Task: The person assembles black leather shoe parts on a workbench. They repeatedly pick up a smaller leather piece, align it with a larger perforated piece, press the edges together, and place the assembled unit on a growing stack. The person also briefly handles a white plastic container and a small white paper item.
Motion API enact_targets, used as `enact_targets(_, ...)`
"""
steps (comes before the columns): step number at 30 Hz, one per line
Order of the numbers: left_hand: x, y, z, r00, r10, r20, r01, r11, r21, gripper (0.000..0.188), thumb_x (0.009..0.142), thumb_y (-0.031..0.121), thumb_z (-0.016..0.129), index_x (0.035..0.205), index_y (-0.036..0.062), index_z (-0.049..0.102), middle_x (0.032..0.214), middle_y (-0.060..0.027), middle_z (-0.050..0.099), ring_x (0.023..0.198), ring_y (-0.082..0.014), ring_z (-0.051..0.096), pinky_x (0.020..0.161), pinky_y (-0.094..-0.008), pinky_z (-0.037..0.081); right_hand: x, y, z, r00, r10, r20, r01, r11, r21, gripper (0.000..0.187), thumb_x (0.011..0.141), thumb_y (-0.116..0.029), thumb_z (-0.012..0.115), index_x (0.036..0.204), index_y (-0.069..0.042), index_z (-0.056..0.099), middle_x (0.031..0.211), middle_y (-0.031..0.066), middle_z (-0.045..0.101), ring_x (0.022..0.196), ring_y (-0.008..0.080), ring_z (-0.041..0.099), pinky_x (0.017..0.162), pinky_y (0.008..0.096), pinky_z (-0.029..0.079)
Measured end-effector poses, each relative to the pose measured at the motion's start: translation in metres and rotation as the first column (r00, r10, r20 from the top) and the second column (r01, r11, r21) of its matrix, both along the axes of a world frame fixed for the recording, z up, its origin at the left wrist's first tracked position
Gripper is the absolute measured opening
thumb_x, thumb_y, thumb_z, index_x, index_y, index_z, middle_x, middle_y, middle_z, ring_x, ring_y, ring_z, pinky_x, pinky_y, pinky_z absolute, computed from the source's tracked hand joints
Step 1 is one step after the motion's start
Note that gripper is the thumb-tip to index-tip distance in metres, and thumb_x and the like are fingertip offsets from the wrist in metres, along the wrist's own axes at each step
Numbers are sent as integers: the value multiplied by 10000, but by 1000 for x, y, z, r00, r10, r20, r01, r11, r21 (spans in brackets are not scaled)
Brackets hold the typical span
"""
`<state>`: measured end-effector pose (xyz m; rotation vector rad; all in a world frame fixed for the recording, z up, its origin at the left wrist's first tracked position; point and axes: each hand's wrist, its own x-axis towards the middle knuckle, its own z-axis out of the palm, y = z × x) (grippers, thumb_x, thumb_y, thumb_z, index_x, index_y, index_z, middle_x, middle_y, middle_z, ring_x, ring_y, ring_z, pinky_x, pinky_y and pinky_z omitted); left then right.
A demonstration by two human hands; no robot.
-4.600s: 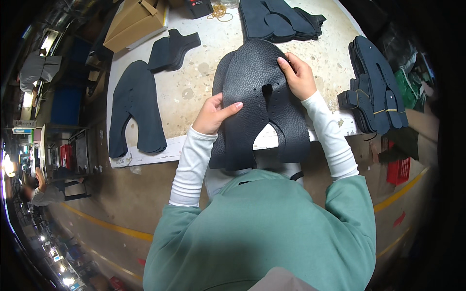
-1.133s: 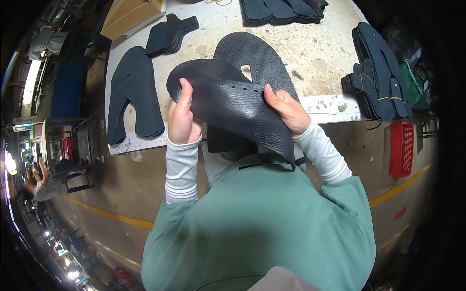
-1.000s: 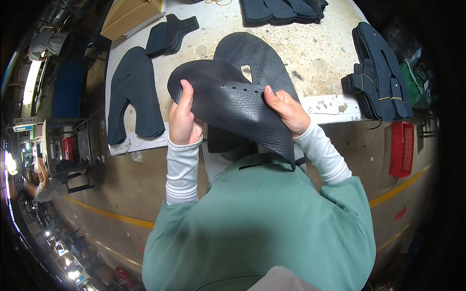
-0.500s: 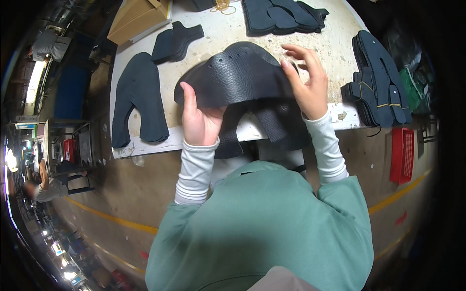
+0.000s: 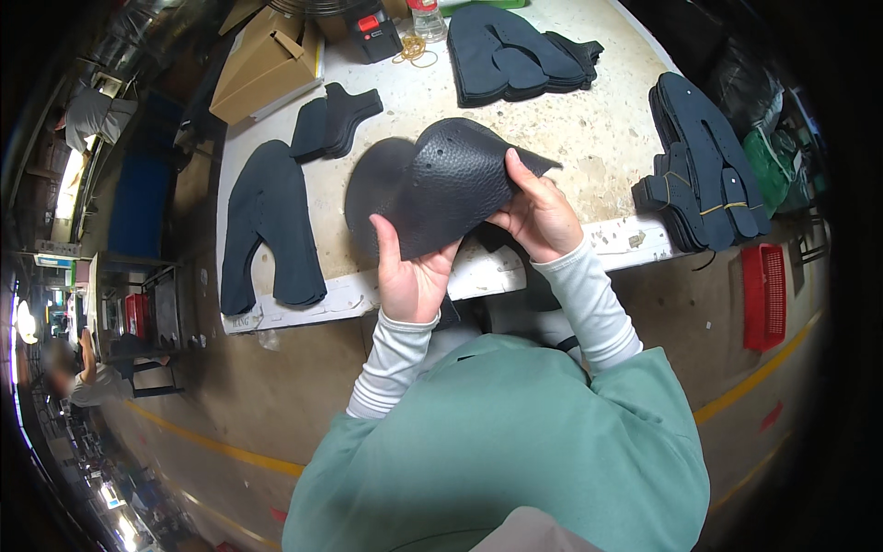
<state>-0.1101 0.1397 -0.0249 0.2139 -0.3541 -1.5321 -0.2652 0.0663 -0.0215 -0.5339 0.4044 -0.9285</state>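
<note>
A black pebbled leather piece (image 5: pixel 455 179) with small punched holes is curled up between my hands, above the front part of the table. My left hand (image 5: pixel 411 281) grips its near lower edge, thumb up against the surface and fingers underneath. On the right side my right hand (image 5: pixel 543 216) pinches its edge, with the thumb on top. The fingers of both hands are partly hidden behind the leather. Below my hands, dark material shows at the table's front edge, largely hidden by my arms.
On the white table (image 5: pixel 589 147) lie a forked stack of black pieces (image 5: pixel 262 221), a smaller stack (image 5: pixel 336 120), another at the back (image 5: pixel 515 60) and rubber-banded pieces (image 5: pixel 708 166). A cardboard box (image 5: pixel 271 64), power-tool battery (image 5: pixel 375 37) and bottle (image 5: pixel 428 18) stand behind. A red basket (image 5: pixel 764 299) is at right.
My right hand has moved down and left, closing on the leather's right edge. The leather has turned and curled more tightly. The view has shifted, showing more of the table's back.
</note>
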Motion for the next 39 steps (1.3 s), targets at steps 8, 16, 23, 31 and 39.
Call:
enact_targets(8,6,3,-5,956,-110,-270,111,994,-13,492,969,392,270,1412,183,228,1444,-90,276,1322,-283,284,1067,-497,279,-7,-7,-6,998,-32,52,24,988,154,313,908,-258,540,1106,-15,557,1025,110,639,905,195,642,816,357,531)
enact_targets(16,13,2,-17,947,-165,-276,168,986,-12,474,976,366,270,1408,173,240,1419,-93,326,1294,-292,336,1059,-493,296,-12,-26,-18,981,-82,174,29,958,286,200,882,-121,568,1045,-5,572,982,134,640,897,226,642,825,363,538)
enact_targets(23,16,6,-26,962,-128,-240,138,990,25,477,975,355,295,1393,127,272,1397,-110,360,1277,-296,361,1050,-478,320,-22,-42,-27,973,-135,189,67,942,328,144,866,-74,582,984,9,583,969,141,636,892,227,638,832,363,534)
enact_targets(31,20,11,-27,971,-110,-212,126,990,63,510,967,383,310,1344,42,330,1362,-135,398,1245,-301,402,1048,-472,329,-38,-56,-30,962,-200,187,132,936,326,139,868,-51,568,988,20,571,961,142,628,887,229,632,831,354,535)
enact_targets(39,21,18,-24,982,-103,-158,112,993,48,520,963,398,307,1390,107,253,1374,-134,374,1254,-294,389,1045,-467,335,-62,-70,-39,959,-250,133,204,936,287,166,889,-72,542,1014,35,565,980,153,624,871,231,634,799,346,547)
